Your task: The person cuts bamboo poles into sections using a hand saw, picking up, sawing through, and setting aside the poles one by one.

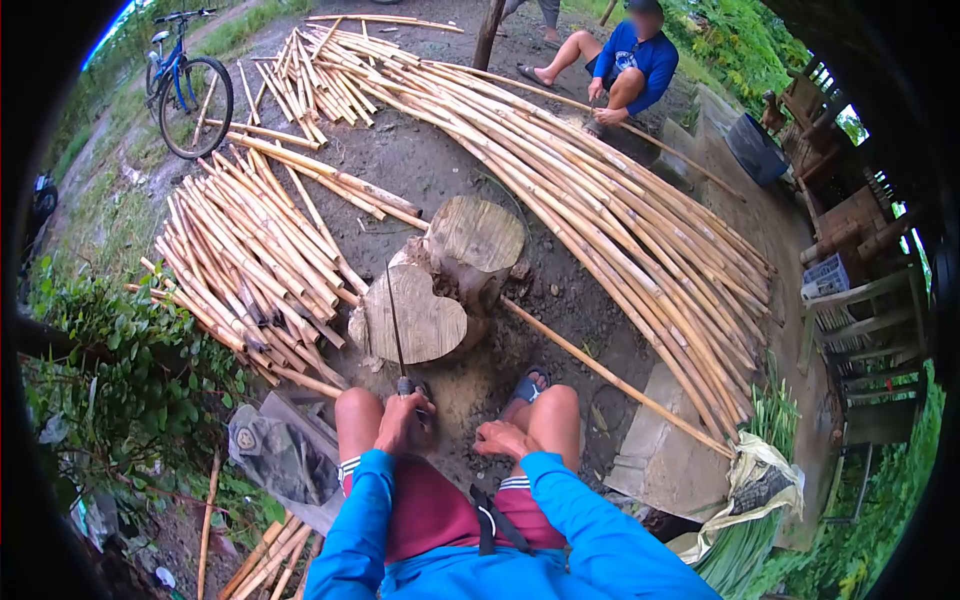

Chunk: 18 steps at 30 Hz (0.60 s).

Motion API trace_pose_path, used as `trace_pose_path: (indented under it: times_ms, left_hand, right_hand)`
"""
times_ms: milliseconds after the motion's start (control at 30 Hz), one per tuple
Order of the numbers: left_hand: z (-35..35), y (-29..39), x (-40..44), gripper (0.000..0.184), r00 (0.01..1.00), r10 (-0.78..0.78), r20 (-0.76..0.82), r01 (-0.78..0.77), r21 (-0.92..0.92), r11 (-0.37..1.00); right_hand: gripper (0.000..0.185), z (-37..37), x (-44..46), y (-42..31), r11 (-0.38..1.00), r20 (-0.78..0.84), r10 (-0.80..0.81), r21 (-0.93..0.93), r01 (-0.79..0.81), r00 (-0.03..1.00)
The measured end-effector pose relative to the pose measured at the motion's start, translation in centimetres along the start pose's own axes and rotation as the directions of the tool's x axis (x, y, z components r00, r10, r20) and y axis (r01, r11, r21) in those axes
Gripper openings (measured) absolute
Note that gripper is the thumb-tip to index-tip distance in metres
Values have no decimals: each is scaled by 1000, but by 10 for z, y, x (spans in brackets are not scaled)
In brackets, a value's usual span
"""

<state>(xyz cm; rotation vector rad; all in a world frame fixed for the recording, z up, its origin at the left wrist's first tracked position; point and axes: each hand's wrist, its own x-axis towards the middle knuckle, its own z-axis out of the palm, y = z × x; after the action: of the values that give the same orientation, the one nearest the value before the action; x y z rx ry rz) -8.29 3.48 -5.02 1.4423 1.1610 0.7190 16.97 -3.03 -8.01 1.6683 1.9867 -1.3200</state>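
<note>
Dark, bare earth [550, 290] spread outdoors, with a blue bicycle [185, 95] at eleven o'clock from the seated wearer and another person [640, 65] in blue at one. Long canes [600, 200] fanned from twelve to two o'clock; shorter canes [250, 245] lay heaped at ten to eleven. The left hand [402, 420] was closed around the handle of a long knife [394, 318], its blade pointing to twelve across the view of a cut stump [432, 325]; contact could not be told. The right hand [503, 439] was beside the right knee [556, 412], fingers curled, its grip unclear.
</note>
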Motion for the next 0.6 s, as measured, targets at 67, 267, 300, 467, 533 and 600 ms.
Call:
trace_pose_path:
  times_ms: [67, 267, 300, 467, 533, 600]
  left_hand:
    - [0, 9, -4, 25, 981, 194, 18, -193, 247, 950]
    - [-2, 1, 2, 21, 989, -143, 49, 146, -55, 988]
    - [-2, 7, 0, 21, 988, -144, 54, 147, -53, 988]
    - [-2, 18, -2, 25, 993, 27, 114, -58, 282, 958]
    - [1, 8, 1, 19, 992, -102, 74, 97, 74, 993]
    - [1, 3, 3, 22, 970, -235, 61, 241, -142, 960]
  right_hand:
    - [41, 0, -1, 0, 1000, -15, -8, -9, 8, 1000]
    - [41, -1, -1, 4, 1000, -29, -25, 15, 26, 999]
    - [41, -2, -1, 4, 1000, -24, -13, 16, 13, 1000]
    - [41, -4, -1, 3, 1000, -37, -13, 21, 14, 999]
    - [41, -3, -2, 4, 1000, -40, -11, 26, 12, 999]
    - [41, -4, -3, 5, 999, -26, 8, 40, -7, 1000]
